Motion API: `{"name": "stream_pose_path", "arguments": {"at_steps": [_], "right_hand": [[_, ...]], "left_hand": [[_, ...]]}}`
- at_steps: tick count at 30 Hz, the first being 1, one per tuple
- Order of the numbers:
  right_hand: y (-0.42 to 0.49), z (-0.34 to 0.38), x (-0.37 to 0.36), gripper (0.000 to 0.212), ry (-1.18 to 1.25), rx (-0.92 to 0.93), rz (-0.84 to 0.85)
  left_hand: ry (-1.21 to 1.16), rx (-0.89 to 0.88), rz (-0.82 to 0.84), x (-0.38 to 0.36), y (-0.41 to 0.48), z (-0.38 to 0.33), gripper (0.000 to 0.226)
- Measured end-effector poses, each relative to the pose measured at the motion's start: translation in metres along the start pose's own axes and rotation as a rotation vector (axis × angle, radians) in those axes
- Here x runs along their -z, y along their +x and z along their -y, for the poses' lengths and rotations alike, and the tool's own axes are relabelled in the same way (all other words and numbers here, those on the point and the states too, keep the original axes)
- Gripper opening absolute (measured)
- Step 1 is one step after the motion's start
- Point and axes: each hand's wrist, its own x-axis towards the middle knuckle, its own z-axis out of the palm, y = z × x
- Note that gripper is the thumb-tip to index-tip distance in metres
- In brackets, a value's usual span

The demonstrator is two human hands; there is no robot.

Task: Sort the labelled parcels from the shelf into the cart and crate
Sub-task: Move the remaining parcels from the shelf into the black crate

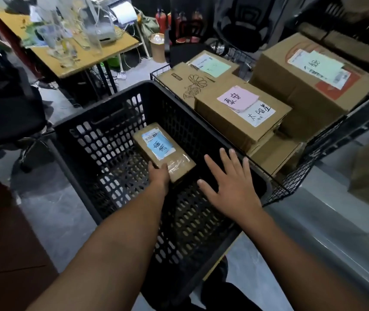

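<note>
Down in the black crate, a small parcel with a blue label is gripped at its near end by the left hand. The thumb is laid on top and the fingers are hidden beneath. Whether the parcel rests on the crate floor cannot be told. The right hand is held open just beside it, palm down, with fingers straight and spread above the crate's right side. Nothing is held in it.

Against the crate's right rim a wire cart is parked, and brown boxes are stacked in it. Nearest is the pink-label box, which also bears a white label. Behind it lie the flower box, marked with a drawn bloom, and the green-label box. A large box with a pale green label is set to their right. Whether it sits in the cart or on the shelf cannot be told.

At the right edge the shelf is seen, with another labelled box on it, blurred. At upper left a yellow table is loaded with clear containers and a printer. A black chair is seen at the left.
</note>
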Motion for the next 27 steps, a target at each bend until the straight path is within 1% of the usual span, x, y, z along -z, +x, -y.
{"name": "stream_pose_path", "arguments": {"at_steps": [3,7,10,13,15,16,19,22,24,27], "right_hand": [[0.001,0.001,-0.001,0.081,-0.033,0.004,0.008],[0.001,0.0,-0.003,0.08,-0.029,0.0,-0.005],[0.001,-0.001,-0.004,0.078,-0.01,0.0,-0.021],[0.0,-0.001,-0.001,0.083,0.064,0.007,-0.026],[-0.001,-0.002,0.002,0.085,0.151,0.007,-0.04],[0.0,-0.003,0.004,0.081,0.213,0.004,-0.057],[-0.001,-0.007,0.01,0.064,0.458,-0.004,-0.148],[-0.017,-0.017,0.022,0.06,0.654,0.019,-0.218],[-0.037,-0.032,0.032,0.06,0.689,0.042,-0.24],[-0.074,-0.069,0.045,0.066,0.65,0.028,-0.267]], "left_hand": [[0.0,0.026,0.03,0.004,0.003,-0.009,0.077],[0.03,0.013,0.019,0.007,-0.001,-0.013,0.079],[0.021,-0.013,-0.037,0.009,-0.016,-0.021,0.073],[0.039,-0.062,-0.051,0.015,-0.04,-0.027,0.069],[0.109,-0.134,-0.021,0.021,-0.056,-0.031,0.061],[0.152,-0.185,0.002,0.023,-0.066,-0.035,0.061],[0.34,-0.395,0.059,0.027,-0.105,-0.042,0.073],[0.512,-0.62,0.065,0.027,-0.155,-0.04,0.085],[0.589,-0.713,0.069,0.022,-0.193,-0.037,0.092],[0.81,-0.796,0.095,0.003,-0.251,-0.028,0.087]]}}
